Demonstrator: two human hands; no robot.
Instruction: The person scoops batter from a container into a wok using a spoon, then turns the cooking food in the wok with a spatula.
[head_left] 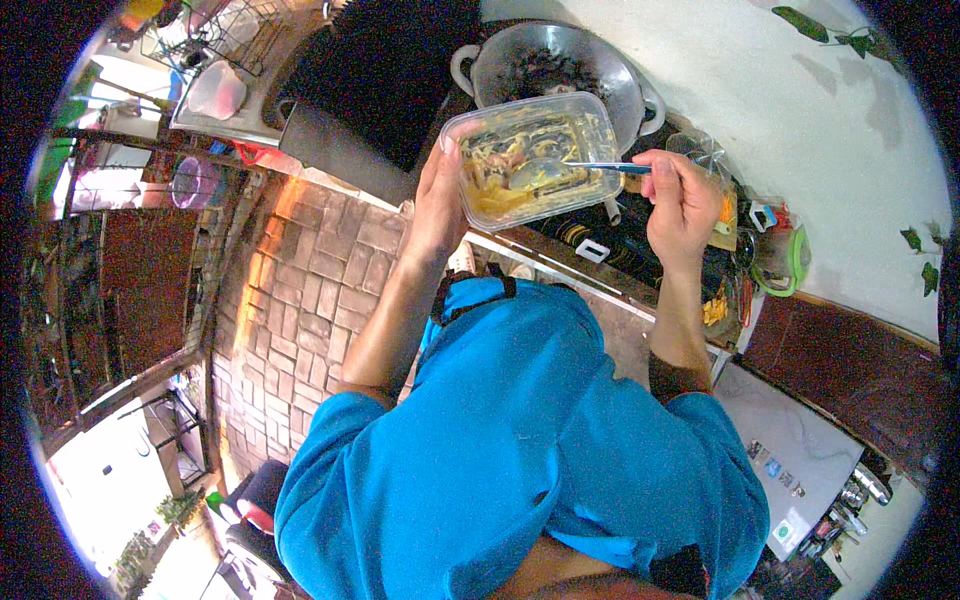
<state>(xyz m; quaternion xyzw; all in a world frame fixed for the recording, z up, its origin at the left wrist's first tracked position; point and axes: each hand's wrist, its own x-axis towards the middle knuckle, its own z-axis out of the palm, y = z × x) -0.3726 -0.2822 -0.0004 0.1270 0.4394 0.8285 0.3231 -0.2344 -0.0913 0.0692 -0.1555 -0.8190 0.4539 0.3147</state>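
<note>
Right hand (683,205) closed, fingers and thumb pinching the blue handle of a spoon (632,168); spoon's metal end reaches into a clear plastic container (604,125). Left hand (438,200) has the container by its left side, thumb over the rim, other fingers mostly hidden. Container held up in front of the body, open top showing, yellowish food (490,185) smeared over its bottom and walls. Just past it, a big grey metal pan (618,75) with two loop handles, dark stuff inside, near rim partly covered by the container. White wall (730,75) beyond; brick floor (310,280) lower left.
</note>
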